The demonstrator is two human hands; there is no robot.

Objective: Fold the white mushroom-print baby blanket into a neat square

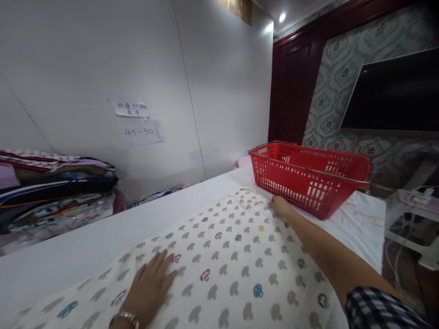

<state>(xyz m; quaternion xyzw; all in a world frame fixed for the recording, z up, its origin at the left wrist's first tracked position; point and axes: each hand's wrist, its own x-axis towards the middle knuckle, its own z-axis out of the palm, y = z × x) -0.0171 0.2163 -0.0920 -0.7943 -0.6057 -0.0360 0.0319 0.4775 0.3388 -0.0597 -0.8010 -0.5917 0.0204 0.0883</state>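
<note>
Mushroom-print cloth: the cloth [222, 256] is lying spread under both your hands on the white worktop [185, 205], its visible length running obliquely from near left to a narrow end at far right; its near edge is passing out of view.
Far right edge: your right hand [280, 205] is touching here and is the nearer one to the narrow end, which is lying just left of it.
Right-hand pose: your fingers are curling downward at the edge, but you are hiding them from view, so whether they are pinching cloth I cannot tell.
Right arm: it is slanting forward and left, nearly straight, along the cloth's right side, a checked sleeve [380, 310] covering its near part.
Left hand [149, 285]: you are resting it palm down on the near left part, fingers extended and slightly apart, gripping nothing.
Red basket [295, 178]: it is standing just beyond your right hand.
</note>
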